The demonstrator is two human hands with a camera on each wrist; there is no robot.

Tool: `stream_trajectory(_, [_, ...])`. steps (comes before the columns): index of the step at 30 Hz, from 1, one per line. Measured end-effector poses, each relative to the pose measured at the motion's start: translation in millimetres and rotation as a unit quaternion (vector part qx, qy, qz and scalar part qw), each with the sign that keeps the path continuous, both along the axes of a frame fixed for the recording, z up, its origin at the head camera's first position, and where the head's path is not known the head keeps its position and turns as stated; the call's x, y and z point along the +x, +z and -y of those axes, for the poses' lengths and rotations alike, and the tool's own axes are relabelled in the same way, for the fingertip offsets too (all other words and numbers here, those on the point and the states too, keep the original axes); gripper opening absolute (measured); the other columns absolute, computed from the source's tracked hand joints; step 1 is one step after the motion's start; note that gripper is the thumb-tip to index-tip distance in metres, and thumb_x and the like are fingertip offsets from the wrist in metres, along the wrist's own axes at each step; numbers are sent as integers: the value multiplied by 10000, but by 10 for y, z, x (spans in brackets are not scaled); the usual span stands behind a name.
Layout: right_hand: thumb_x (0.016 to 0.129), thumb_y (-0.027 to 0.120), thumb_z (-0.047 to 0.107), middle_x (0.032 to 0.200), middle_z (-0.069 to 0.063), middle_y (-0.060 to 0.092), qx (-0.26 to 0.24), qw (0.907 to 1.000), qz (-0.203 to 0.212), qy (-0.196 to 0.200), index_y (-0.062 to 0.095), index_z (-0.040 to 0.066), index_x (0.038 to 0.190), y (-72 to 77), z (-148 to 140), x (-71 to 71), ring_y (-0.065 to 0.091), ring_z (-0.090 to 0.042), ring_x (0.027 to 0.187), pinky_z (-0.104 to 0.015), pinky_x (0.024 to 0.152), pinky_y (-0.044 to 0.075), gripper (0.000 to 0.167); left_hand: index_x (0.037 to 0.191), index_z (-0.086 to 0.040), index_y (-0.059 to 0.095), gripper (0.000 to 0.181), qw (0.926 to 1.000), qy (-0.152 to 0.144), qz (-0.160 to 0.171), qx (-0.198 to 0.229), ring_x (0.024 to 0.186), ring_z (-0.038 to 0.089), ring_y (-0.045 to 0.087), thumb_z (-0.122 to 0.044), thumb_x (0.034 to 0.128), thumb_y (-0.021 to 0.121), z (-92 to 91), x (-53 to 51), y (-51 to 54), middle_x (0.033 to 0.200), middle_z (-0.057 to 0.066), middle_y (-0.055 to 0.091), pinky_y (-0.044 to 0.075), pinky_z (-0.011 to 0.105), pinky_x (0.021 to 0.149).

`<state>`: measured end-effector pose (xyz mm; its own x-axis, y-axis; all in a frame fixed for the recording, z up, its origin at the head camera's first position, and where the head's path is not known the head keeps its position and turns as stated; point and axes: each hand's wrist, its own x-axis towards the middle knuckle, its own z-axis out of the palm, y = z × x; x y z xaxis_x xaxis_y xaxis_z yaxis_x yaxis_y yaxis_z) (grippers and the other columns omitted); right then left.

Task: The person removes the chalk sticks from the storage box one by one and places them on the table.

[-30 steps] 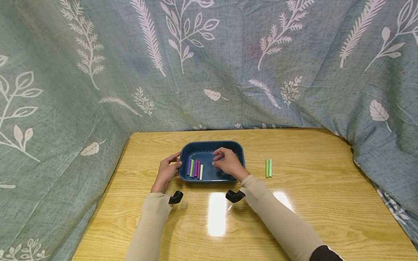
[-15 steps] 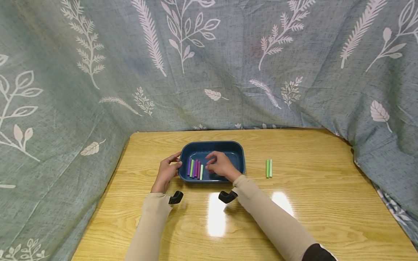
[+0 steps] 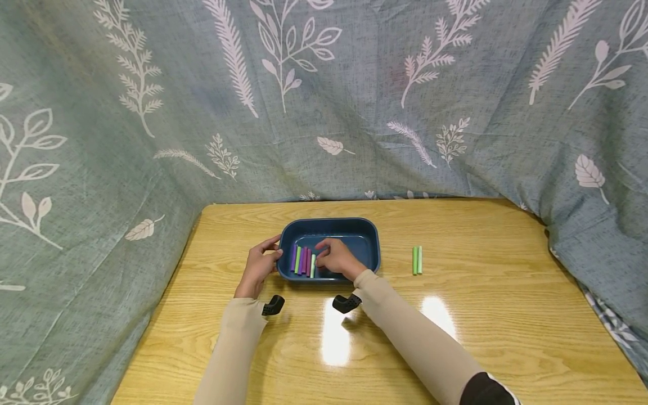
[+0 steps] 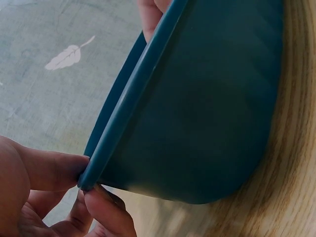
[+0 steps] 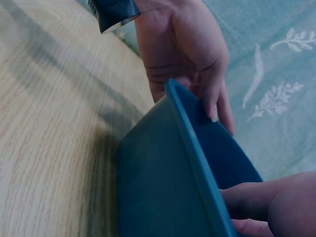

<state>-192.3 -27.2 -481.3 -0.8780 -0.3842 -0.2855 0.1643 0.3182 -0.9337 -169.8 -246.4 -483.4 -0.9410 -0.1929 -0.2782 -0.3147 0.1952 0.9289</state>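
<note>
A dark blue rectangular tub [image 3: 354, 223] stands on the wooden table. In its left part several chalk-like sticks lie side by side: a purple stick [image 3: 293, 259], a green stick [image 3: 297, 260], more purple and magenta ones, and a pale green stick [image 3: 313, 266] at the right end of the row. My left hand [image 3: 259, 266] pinches the tub's left rim, thumb and finger on either side of it, as the left wrist view confirms. My right hand [image 3: 338, 259] is inside the tub, fingers bent with a gap between them, fingertips right beside the pale green stick. The tub wall hides those fingertips in the right wrist view.
Right of the tub, a green stick [image 3: 415, 260] and a paler green stick [image 3: 419, 260] lie together on the table [image 3: 481, 281]. A patterned grey-green curtain [image 3: 354, 101] hangs behind the table and along its sides.
My right hand has moved left within the tub, from its right half up to the pale green stick. My left hand stays on the rim, and the sticks lie as before.
</note>
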Motion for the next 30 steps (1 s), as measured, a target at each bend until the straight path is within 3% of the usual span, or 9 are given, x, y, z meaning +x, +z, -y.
stream_trajectory(11, [921, 720, -71, 917, -170, 723, 247, 9993, -41, 288, 592, -101, 1400, -96, 52, -53, 750, -291, 818, -312, 754, 584, 497, 1546, -68, 549, 491, 10000, 11, -10, 22, 778, 128, 596, 8, 1061, 568, 9, -23, -2, 1207, 125, 487, 516, 192, 583])
stream_trajectory(19, [879, 748, -56, 919, -184, 754, 745, 9960, -352, 357, 629, -101, 1357, -90, 103, -60, 690, -185, 794, -296, 803, 560, 495, 1534, -78, 568, 486, 10000, 75, 52, 34, 769, 126, 568, 10, 1056, 575, -2, -26, 0, 1208, 119, 497, 511, 191, 576])
stream_trajectory(26, [891, 785, -11, 914, -145, 748, 1239, 9904, -470, 397, 669, -46, 1316, -84, 137, -61, 689, -208, 821, -308, 792, 546, 442, 1533, -68, 566, 488, 10000, 74, 38, -8, 803, 125, 573, 15, 1052, 575, 8, -19, -11, 1219, 127, 496, 503, 187, 578])
stream_trajectory(30, [895, 795, -2, 910, -137, 738, 1272, 9899, -479, 399, 666, -26, 1259, -81, 140, -64, 698, -227, 827, -324, 789, 547, 388, 1539, -75, 561, 490, 10000, 57, 43, 10, 811, 133, 581, 11, 1057, 568, 11, -15, -7, 1227, 128, 493, 512, 190, 586])
